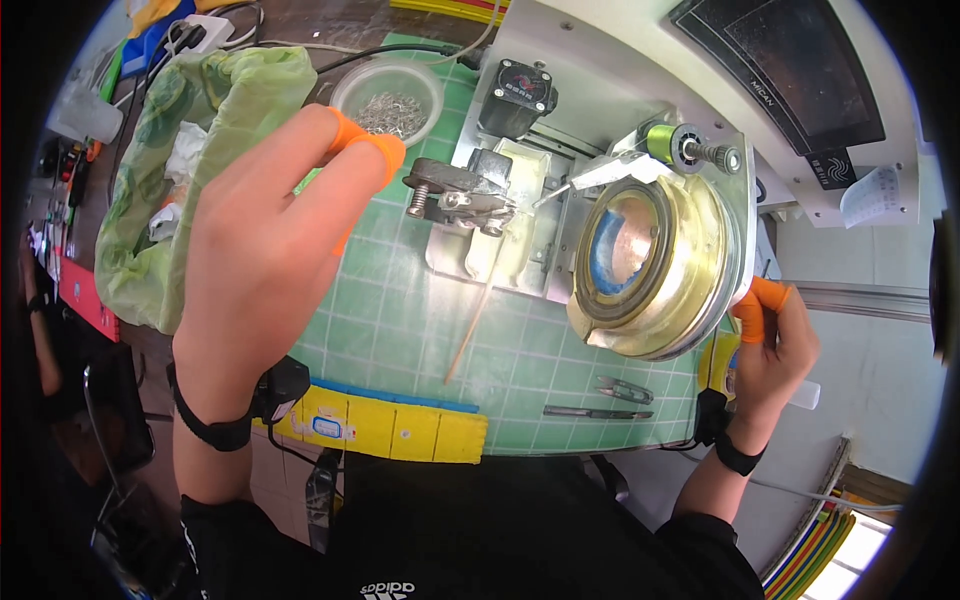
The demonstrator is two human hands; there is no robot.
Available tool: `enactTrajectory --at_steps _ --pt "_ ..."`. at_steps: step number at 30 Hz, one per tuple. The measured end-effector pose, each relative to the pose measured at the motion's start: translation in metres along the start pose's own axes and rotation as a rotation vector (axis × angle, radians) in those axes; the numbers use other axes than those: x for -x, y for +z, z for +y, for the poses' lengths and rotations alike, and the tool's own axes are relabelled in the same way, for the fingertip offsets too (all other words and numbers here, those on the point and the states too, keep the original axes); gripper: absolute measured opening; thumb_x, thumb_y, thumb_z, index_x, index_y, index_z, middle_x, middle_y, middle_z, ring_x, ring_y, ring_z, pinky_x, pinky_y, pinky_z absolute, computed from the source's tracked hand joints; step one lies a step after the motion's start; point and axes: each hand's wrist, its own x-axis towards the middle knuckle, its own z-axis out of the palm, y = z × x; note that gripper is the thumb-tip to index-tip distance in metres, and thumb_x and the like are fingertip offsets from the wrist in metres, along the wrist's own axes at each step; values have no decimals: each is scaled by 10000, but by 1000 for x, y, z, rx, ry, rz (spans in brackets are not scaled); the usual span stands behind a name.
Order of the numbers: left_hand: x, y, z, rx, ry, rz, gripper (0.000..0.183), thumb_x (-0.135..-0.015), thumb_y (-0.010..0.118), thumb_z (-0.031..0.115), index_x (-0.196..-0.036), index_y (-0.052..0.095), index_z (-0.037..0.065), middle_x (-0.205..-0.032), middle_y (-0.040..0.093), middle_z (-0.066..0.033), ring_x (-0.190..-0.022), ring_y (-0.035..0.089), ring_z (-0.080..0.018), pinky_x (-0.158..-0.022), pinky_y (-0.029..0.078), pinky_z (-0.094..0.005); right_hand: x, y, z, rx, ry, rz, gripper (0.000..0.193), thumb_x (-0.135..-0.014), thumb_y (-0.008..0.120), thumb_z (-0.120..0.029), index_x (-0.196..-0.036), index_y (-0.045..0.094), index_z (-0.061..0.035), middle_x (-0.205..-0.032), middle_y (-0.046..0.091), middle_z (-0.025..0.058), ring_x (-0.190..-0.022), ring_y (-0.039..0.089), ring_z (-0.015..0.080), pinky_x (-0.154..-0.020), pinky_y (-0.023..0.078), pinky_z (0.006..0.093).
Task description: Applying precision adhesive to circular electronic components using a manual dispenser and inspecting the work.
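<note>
My left hand [265, 240], with orange finger cots, is raised beside a round clear tub [436, 92] of small metal parts [392, 115]. Its fingers are bent together in a pinch, and their tips are hidden from view. To its right stands a dark metal clamp-like fixture [460, 195] with a spring screw, on the bench machine. My right hand [785, 345], also in orange finger cots, is at the right edge of the machine, beside a round brass-coloured bowl [690, 270]. Those fingers are curled in; whatever they grip cannot be made out.
A green-bag-lined bin [135, 250] stands left. On the green gridded mat [380, 330] lie tweezers [598, 412], small thread snips [625, 389] and a thin wooden stick [468, 335]. A yellow strip [400, 425] runs along the front edge. A dark screen panel [780, 70] is at the back right.
</note>
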Motion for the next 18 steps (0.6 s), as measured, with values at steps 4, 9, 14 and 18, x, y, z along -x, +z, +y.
enactTrajectory --at_steps 4,9,14,18 --pt "-1 -4 3 3 -23 -5 223 -802 745 -38 -1018 694 -19 -955 627 -140 -806 635 -322 -680 513 -353 14 -26 24 92 82 77 116 -893 737 24 -1007 717 30 -824 659 60 -711 614 111 -645 469 228" --pt "1 1 -7 -21 -35 30 219 -805 715 -33 -1012 679 26 -949 609 -111 -785 638 -322 -637 499 -378 33 -53 51 247 194 75 123 -975 654 -29 -1063 724 21 -863 705 48 -737 632 82 -639 460 221" --pt "-1 4 0 46 -89 -41 222 -806 702 -34 -1018 673 25 -943 605 -117 -794 631 -332 -649 494 -393 41 -56 61 264 271 56 123 -982 647 -48 -1058 719 17 -817 677 41 -725 619 73 -626 446 218" --pt "14 10 1 111 -135 -145 164 -846 737 -11 -1002 687 -14 -892 587 -149 -763 606 -332 -654 476 -350 45 -50 61 245 310 53 116 -980 643 -40 -1051 712 21 -784 650 35 -717 604 64 -628 448 220"
